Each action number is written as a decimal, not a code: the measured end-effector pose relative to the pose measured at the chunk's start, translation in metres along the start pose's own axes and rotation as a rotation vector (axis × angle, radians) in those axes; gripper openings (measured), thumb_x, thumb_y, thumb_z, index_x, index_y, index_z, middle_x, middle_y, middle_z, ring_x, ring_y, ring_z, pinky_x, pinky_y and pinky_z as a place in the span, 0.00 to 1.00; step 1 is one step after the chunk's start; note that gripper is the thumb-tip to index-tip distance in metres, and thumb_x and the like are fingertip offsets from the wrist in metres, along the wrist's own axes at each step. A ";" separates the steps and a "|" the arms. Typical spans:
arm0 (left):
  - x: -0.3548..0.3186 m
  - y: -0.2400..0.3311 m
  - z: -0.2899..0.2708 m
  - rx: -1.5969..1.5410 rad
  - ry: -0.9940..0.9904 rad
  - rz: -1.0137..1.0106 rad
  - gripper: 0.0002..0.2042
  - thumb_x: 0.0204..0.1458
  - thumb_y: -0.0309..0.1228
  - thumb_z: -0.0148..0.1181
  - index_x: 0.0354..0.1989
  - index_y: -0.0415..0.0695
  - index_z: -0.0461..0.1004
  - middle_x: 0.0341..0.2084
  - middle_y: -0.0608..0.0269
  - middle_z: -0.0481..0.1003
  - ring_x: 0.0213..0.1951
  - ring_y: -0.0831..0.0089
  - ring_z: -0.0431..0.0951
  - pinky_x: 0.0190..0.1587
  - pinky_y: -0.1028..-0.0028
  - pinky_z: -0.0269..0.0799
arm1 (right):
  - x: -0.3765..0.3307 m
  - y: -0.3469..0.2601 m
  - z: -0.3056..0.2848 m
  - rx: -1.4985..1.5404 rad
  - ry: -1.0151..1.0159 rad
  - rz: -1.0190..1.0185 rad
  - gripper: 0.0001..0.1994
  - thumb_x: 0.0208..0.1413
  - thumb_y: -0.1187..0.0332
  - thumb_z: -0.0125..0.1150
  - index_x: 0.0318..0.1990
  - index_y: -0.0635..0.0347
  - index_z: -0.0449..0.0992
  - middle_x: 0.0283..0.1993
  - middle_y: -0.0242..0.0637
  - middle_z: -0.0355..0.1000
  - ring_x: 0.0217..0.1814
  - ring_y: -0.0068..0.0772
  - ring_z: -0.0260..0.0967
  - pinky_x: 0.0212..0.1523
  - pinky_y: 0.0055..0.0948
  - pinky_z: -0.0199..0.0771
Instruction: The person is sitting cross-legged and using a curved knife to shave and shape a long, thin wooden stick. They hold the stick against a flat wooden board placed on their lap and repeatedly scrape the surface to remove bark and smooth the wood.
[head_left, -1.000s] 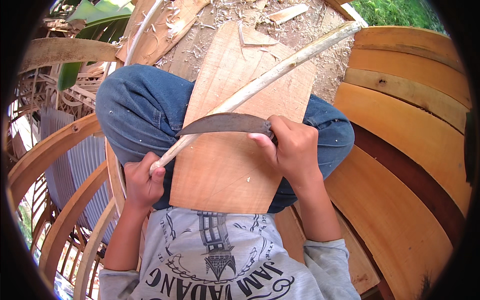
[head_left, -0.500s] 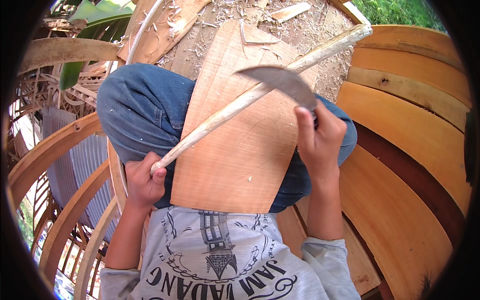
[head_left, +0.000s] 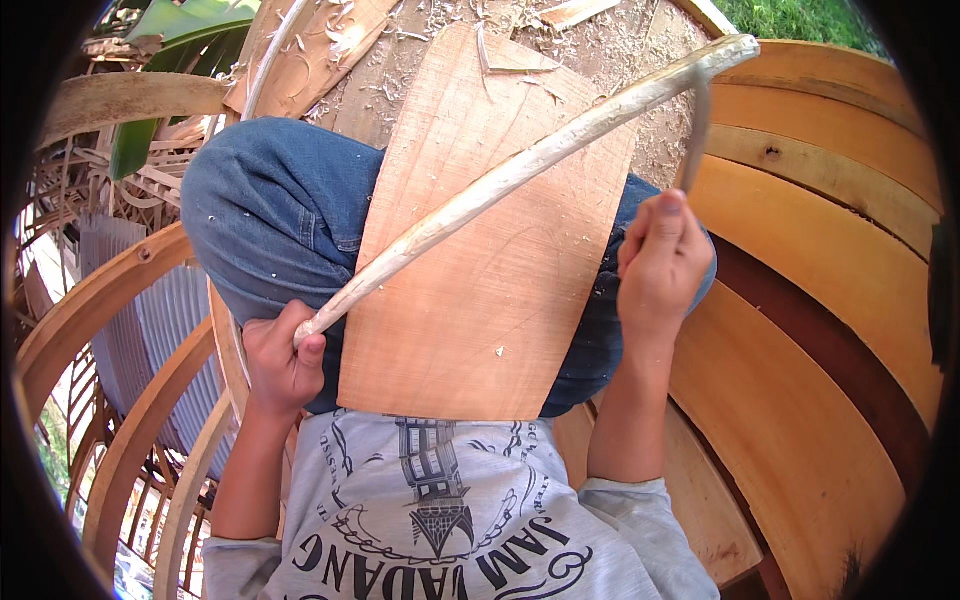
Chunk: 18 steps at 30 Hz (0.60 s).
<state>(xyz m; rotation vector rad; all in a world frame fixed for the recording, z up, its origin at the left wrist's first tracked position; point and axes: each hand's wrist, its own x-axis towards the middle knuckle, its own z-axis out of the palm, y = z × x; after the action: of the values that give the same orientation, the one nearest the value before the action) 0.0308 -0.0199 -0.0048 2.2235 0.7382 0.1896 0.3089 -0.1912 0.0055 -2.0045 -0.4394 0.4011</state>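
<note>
My left hand [head_left: 280,358] is closed round the near end of a long, peeled wooden stick [head_left: 480,192]. The stick slants up to the right, across a flat wooden board [head_left: 470,310] lying over my lap. In my right hand [head_left: 662,262] is a curved-bladed knife [head_left: 698,135], its handle hidden in my fist. Its blade, slightly blurred and seen nearly edge-on, rises to the stick near the far end; whether it touches cannot be told. A thin bent shaving [head_left: 485,55] lies at the board's far end.
Shavings and chips cover the planks [head_left: 440,25] ahead of me. Curved wooden ribs [head_left: 110,270] rise on my left, with a corrugated sheet [head_left: 185,345] beyond them. Overlapping planks [head_left: 790,390] form a wall on my right. Green leaves [head_left: 190,20] show at the far left.
The knife has moved right toward the stick's far end, its blade turning from flat-on to nearly edge-on. My right hand has shifted slightly right and down. The left hand keeps its grip.
</note>
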 end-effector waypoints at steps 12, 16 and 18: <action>0.004 0.004 0.002 0.022 0.003 0.009 0.22 0.58 0.47 0.48 0.21 0.40 0.67 0.09 0.62 0.61 0.11 0.63 0.68 0.17 0.70 0.59 | -0.028 -0.018 0.006 0.035 -0.120 -0.072 0.11 0.46 0.84 0.51 0.37 0.63 0.64 0.31 0.29 0.61 0.23 0.11 0.55 0.21 0.11 0.54; 0.002 0.003 0.001 0.025 0.011 0.011 0.21 0.57 0.47 0.50 0.21 0.40 0.67 0.09 0.61 0.62 0.11 0.63 0.69 0.17 0.70 0.60 | -0.032 -0.024 0.004 0.095 -0.222 0.052 0.12 0.40 0.84 0.54 0.36 0.67 0.69 0.30 0.33 0.65 0.28 0.16 0.60 0.29 0.14 0.60; 0.002 0.002 0.002 0.025 0.019 0.030 0.21 0.57 0.47 0.50 0.21 0.41 0.67 0.09 0.61 0.63 0.12 0.63 0.69 0.17 0.70 0.61 | -0.029 -0.028 -0.001 0.175 -0.234 0.074 0.12 0.47 0.81 0.56 0.41 0.68 0.72 0.29 0.30 0.65 0.26 0.15 0.59 0.28 0.14 0.59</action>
<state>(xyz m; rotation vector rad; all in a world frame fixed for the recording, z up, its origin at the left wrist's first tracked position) 0.0343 -0.0211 -0.0045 2.2608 0.7214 0.2181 0.2806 -0.1936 0.0334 -1.8148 -0.4598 0.7014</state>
